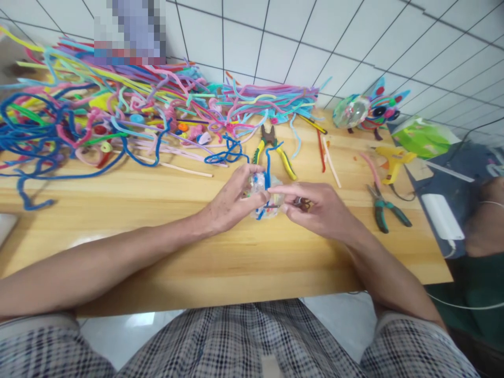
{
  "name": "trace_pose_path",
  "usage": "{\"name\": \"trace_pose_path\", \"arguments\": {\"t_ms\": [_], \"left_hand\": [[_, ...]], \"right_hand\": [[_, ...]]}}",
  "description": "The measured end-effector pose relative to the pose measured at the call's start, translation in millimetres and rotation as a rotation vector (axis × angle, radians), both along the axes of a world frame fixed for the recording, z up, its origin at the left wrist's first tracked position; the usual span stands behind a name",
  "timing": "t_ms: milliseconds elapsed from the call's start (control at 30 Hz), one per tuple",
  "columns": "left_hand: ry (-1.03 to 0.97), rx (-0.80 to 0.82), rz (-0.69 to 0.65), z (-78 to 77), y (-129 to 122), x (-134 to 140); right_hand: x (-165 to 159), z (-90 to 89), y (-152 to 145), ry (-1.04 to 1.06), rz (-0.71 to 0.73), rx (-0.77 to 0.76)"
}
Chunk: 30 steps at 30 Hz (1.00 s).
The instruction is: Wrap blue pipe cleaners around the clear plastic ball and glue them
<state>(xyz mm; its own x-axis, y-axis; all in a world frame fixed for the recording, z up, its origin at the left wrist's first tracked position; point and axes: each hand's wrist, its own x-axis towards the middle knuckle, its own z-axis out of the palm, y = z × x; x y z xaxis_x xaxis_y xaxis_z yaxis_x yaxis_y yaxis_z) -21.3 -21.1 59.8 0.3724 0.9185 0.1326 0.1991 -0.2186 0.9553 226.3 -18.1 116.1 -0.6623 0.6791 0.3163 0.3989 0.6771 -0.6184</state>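
My left hand (pixel 237 198) is closed around a clear, rounded plastic piece (pixel 258 182) with small coloured bits showing through it. A blue pipe cleaner (pixel 268 167) runs across this piece, its free end standing up beyond my fingers. In my closed right hand (pixel 321 209) is a slim dark tool, apparently small scissors (pixel 302 202), its narrow end reaching over the plastic piece. My right index finger points at the blue strand, close to my left thumb. Just beyond both hands lie yellow-handled pliers (pixel 290 164), jaws facing away. My fingers hide part of the plastic piece.
Tangled pipe cleaners (pixel 145 100) cover the back left of the wooden table (pixel 169 283). At right are a colourful animal figure (pixel 370 110), a yellow glue gun (pixel 394 161) and green-handled pliers (pixel 384 210). Another person's arm (pixel 488 220) is beyond the right edge.
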Motion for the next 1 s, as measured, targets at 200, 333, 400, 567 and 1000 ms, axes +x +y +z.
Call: {"name": "trace_pose_path", "arguments": {"t_ms": [200,333,400,567,1000], "left_hand": [[-0.001,-0.018,0.002,1.8,-1.2,1.1],[-0.017,-0.050,0.001,2.5,-1.1,1.7],[-0.015,-0.065,-0.006,2.7,-0.6,1.1],[-0.020,-0.090,-0.024,3.9,1.1,-0.5],[-0.021,-0.025,-0.029,-2.4,2.7,-3.6]], "right_hand": [[-0.6,0.3,-1.6,0.020,0.002,-0.023],[-1.3,1.0,-2.0,0.008,-0.022,-0.050],[-1.6,0.9,-2.2,0.011,-0.023,-0.071],[-2.0,-1.3,-2.4,0.034,-0.016,-0.069],[-0.5,-2.0,-3.2,0.051,-0.033,-0.130]]}}
